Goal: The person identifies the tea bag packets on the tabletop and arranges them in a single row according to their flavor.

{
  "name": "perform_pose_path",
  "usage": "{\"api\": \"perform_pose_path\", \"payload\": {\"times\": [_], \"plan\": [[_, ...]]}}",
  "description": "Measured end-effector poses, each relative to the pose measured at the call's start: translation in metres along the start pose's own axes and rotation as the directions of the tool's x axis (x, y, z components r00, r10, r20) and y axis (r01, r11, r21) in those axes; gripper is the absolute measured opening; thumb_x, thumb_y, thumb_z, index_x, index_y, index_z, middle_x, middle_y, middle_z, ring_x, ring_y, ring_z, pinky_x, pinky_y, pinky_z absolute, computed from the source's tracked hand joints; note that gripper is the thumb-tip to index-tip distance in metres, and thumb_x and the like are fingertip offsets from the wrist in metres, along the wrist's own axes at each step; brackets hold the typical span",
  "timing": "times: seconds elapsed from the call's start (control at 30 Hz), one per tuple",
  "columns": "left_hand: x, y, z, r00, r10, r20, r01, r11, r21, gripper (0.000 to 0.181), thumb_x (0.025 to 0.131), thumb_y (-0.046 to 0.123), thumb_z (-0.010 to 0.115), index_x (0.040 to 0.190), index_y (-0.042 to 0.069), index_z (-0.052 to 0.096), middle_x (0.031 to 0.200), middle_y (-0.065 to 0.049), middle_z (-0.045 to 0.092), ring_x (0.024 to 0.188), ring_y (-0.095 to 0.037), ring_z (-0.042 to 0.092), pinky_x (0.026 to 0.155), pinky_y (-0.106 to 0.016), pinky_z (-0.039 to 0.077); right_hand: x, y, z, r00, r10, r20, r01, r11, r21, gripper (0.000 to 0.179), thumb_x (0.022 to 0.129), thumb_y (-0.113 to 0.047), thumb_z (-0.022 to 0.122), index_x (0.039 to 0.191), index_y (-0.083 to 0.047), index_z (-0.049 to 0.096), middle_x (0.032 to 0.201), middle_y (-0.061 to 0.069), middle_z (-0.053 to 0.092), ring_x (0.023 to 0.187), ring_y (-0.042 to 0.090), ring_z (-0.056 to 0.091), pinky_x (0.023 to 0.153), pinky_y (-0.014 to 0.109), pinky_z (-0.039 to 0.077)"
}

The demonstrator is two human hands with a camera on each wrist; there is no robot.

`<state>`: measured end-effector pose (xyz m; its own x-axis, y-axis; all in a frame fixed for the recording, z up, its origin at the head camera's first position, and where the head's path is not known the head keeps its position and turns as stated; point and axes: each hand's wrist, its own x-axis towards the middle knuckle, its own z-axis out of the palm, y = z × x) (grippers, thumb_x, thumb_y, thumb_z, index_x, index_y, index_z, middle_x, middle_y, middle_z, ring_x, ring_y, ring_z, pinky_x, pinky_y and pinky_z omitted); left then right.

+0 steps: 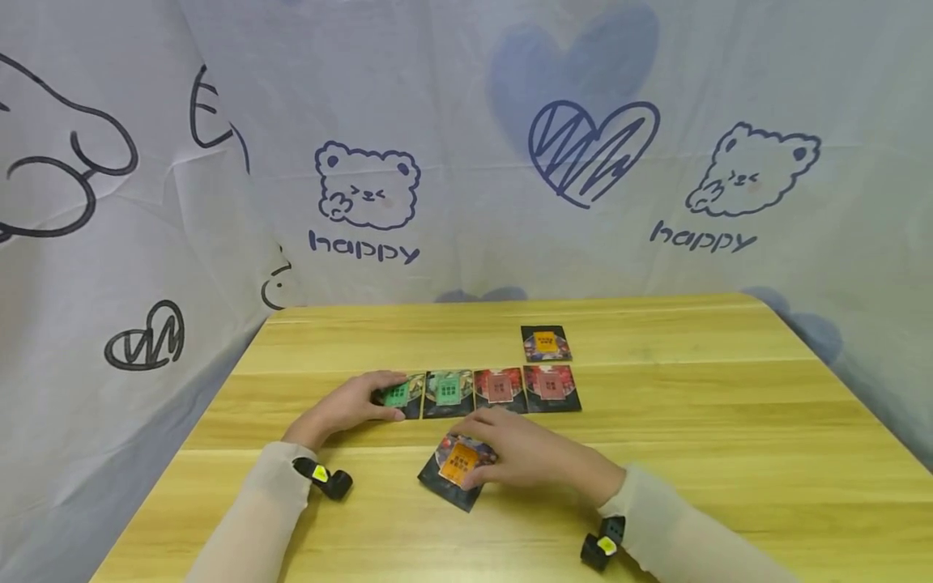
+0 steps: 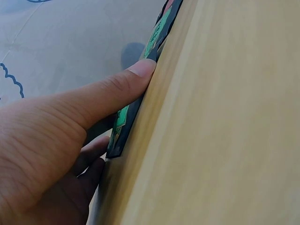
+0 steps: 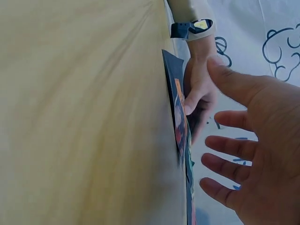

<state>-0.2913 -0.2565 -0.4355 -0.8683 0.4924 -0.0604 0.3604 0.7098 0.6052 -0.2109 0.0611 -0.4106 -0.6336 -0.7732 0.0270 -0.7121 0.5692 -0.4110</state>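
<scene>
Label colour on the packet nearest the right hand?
Orange label with dark print; shows best in the head view.

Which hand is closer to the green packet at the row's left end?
Left. The left hand is right at that green packet, touching it. The right hand is farther off to the right, by the slanted orange packet.
</scene>
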Motion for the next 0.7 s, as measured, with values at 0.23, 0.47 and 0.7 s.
{"api": "perform_pose_path", "payload": {"times": [0.23, 0.47, 0.7], "plan": [[-0.002, 0.002, 0.000, 1.000, -0.004, -0.005, 0.004, 1.000, 0.006, 0.077, 0.083, 0.044, 0.075, 0.147, 0.011, 0.047, 0.150, -0.015, 0.041, 0.139, -0.038, 0.033, 0.112, -0.055, 0.028, 0.002, -0.004, 0.003, 0.999, -0.048, 0.014, 0.049, 0.997, -0.063, 0.070, 0.088, -0.064, 0.057, 0.145, -0.024, 0.048, 0.136, -0.004, 0.050, 0.114, 0.013, 0.050, 0.093, 0.036, 0.049], [-0.002, 0.002, 0.000, 1.000, -0.001, -0.003, 0.001, 1.000, 0.007, 0.076, 0.084, 0.044, 0.075, 0.147, 0.012, 0.047, 0.151, -0.014, 0.041, 0.139, -0.037, 0.033, 0.111, -0.056, 0.029, 0.006, -0.010, 0.004, 0.997, -0.071, 0.013, 0.072, 0.991, -0.113, 0.067, 0.088, -0.065, 0.054, 0.141, -0.023, 0.052, 0.134, -0.004, 0.052, 0.112, 0.013, 0.049, 0.093, 0.035, 0.047], [-0.001, 0.002, -0.001, 1.000, -0.001, 0.001, 0.001, 1.000, 0.018, 0.076, 0.084, 0.043, 0.075, 0.147, 0.013, 0.047, 0.150, -0.014, 0.041, 0.139, -0.037, 0.033, 0.112, -0.055, 0.029, 0.008, -0.013, 0.006, 0.997, -0.060, 0.053, 0.069, 0.979, -0.193, 0.073, 0.088, -0.069, 0.049, 0.144, -0.023, 0.051, 0.135, -0.001, 0.052, 0.111, 0.015, 0.049, 0.095, 0.035, 0.046]]}}
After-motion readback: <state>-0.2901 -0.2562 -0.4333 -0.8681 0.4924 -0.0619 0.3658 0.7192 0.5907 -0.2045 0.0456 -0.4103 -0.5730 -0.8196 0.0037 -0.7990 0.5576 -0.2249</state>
